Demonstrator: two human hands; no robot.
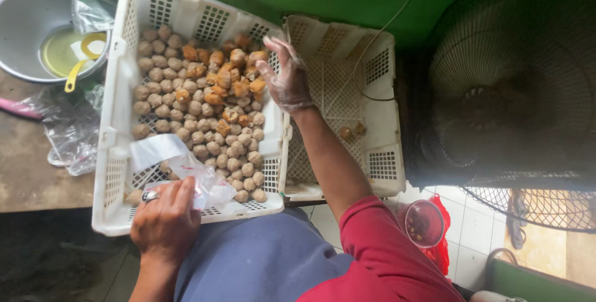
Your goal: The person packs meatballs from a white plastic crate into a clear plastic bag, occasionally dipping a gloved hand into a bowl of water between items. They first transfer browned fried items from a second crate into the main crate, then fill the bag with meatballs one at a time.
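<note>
I'm bagging: my left hand pinches the plastic bag; my gloved right hand, fingers spread, reaches the meatballs, so scooping looks next.

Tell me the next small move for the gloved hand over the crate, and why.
Probably lower the right hand onto the orange-brown pieces below its fingers and pick up a few. It hovers open over them in a thin clear glove, while the left hand holds a small clear bag at the near end of the white crate, seemingly ready to be filled.
</note>
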